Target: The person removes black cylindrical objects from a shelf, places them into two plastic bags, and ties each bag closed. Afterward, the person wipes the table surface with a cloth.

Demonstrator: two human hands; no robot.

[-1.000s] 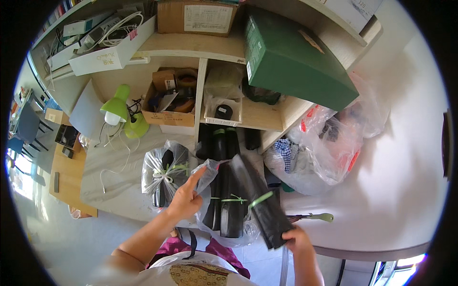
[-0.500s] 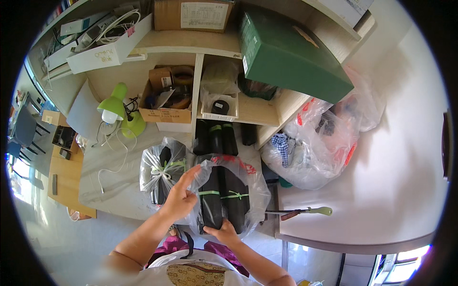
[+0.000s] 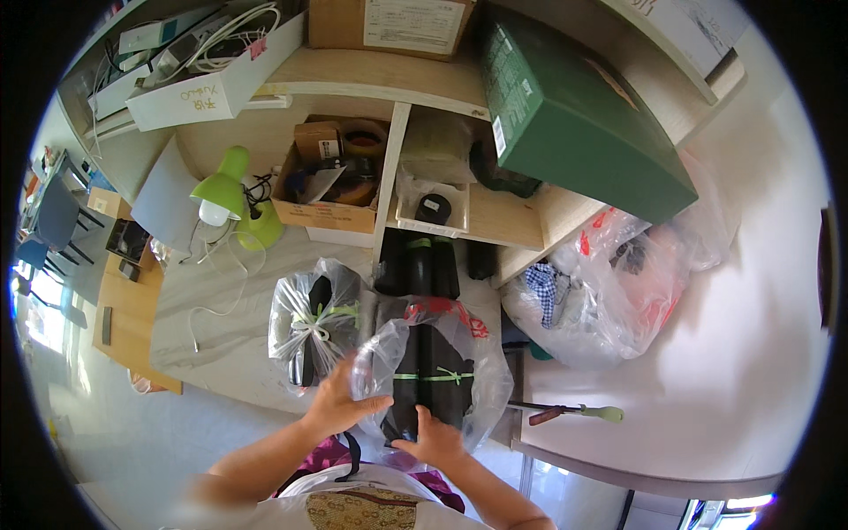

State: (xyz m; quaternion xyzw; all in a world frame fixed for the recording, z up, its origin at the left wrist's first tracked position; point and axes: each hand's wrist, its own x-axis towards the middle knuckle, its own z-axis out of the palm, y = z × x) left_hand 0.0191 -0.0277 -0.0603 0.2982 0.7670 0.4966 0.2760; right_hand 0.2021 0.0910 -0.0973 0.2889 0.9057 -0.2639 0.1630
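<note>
A clear plastic bag point(image 3: 488, 389) with red print stands at the desk's front edge, its mouth around black rolls point(image 3: 449, 353) tied with a green string. My left hand point(image 3: 340, 399) is at the bag's left side, thumb stretched over the film and fingers along the outside, partly hidden. Against the near end of the rolls rests my right hand point(image 3: 439, 442), fingers and thumb spread. Just left of them sits a second, knotted clear bag point(image 3: 314, 322) with black items inside. Behind, more black rolls point(image 3: 419, 265) stand under the shelf.
A green box point(image 3: 583, 124) juts from the shelf at upper right. Below it lies a large stuffed plastic bag point(image 3: 609, 300). A green-handled tool point(image 3: 601, 412) lies on the right-hand surface. Further left are a green desk lamp point(image 3: 221, 190) and an open cardboard box point(image 3: 331, 215).
My left hand has come down from the bag's upper rim to its lower left side. My right hand stays at the rolls' near end, its fingers shifted. The whole view has shifted slightly.
</note>
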